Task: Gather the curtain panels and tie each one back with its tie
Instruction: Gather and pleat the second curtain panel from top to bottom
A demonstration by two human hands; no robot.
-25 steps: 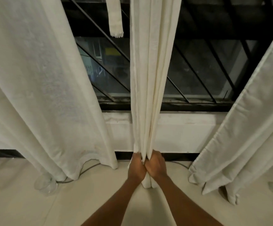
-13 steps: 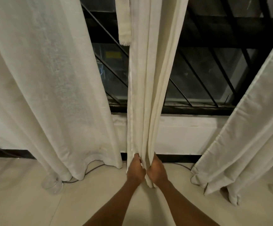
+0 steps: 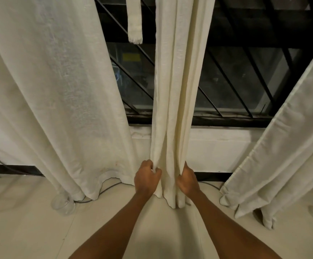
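Middle panel [image 3: 174, 101] hangs gathered into narrow folds in front of the barred window [image 3: 236, 81], its hem just touching the floor [image 3: 30, 230]. My left hand [image 3: 147, 177] pinches the panel's left edge near the hem, fingers curled over a fold. My right hand [image 3: 187, 181] grips the right edge at about the same height; its fingertips are buried in the cloth, so the grip looks closed, but I can't see exactly how. The two hands are apart, with the bunched folds between them. The tie [image 3: 135, 21] dangles loose at the top, just left of the panel, fringed end down. Left panel [image 3: 54, 90] and right panel [image 3: 283, 156] hang untied at either side. A glass jar [image 3: 63, 203] and a cable [image 3: 107, 188] lie on the floor by the left panel's hem.
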